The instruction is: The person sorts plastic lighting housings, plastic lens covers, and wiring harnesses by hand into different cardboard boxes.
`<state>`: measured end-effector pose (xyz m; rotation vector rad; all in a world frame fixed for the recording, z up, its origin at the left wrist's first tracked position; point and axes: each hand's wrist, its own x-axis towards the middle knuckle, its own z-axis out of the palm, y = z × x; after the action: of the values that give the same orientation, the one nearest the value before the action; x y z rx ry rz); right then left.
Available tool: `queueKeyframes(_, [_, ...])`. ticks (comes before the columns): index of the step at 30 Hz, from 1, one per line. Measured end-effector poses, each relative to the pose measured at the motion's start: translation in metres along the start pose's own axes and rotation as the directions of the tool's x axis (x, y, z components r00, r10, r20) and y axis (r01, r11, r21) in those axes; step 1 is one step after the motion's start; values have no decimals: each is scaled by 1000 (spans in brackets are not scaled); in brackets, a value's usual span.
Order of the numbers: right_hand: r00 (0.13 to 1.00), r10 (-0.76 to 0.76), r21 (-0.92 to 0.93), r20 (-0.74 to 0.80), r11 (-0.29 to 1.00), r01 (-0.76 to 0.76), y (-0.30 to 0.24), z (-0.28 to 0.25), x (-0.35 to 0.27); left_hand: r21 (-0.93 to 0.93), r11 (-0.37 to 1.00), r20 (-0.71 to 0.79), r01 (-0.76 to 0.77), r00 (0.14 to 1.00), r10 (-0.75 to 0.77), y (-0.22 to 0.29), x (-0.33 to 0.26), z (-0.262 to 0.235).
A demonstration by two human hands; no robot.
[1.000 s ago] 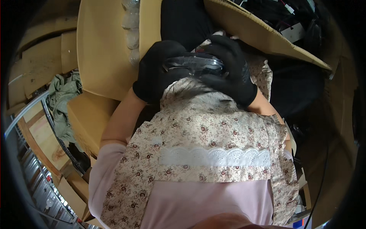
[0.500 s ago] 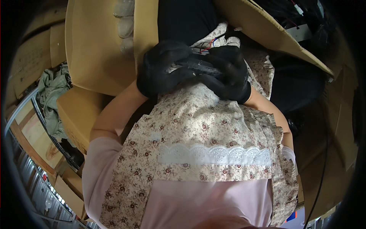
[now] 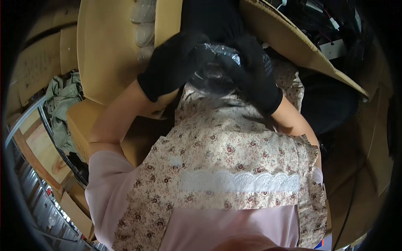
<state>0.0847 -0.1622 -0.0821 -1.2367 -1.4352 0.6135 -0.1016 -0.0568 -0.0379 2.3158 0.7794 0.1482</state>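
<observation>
Near the top centre of the frame, both black-gloved hands close around a clear plastic container (image 3: pixel 211 75). The left hand (image 3: pixel 173 65) wraps its left side and the right hand (image 3: pixel 251 73) curls over its right side, fingers bent tight against it. The container is see-through, rounded and glossy, catching light. It sits just above the floral apron (image 3: pixel 226 154), hemmed in by a cardboard box (image 3: pixel 109 50) on the left and a cardboard flap (image 3: pixel 293 46) on the right. Little free room remains between them. A green cloth (image 3: pixel 60 104) lies at the left edge.
</observation>
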Motion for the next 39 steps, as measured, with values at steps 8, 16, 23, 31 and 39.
queueKeyframes(8, [995,102,-35,-3,994,-102,2,4,3,-56,970,-91,-238,968,232,-16,9,15])
queueKeyframes(16, [976,-205,-132,-69,972,195,10,9,-11,33,917,-148,-398,905,398,-4,4,12])
queueKeyframes(23, [949,165,140,-270,982,-131,-3,-6,3,-601,788,-211,131,925,-315,-27,7,16])
queueKeyframes(31, [942,331,235,-48,921,-312,-29,-10,-17,-882,468,-274,-63,875,-399,-2,24,23])
queueKeyframes(39, [987,-52,-217,-152,976,18,-34,-12,-18,-695,639,-496,-330,863,-94,22,43,10])
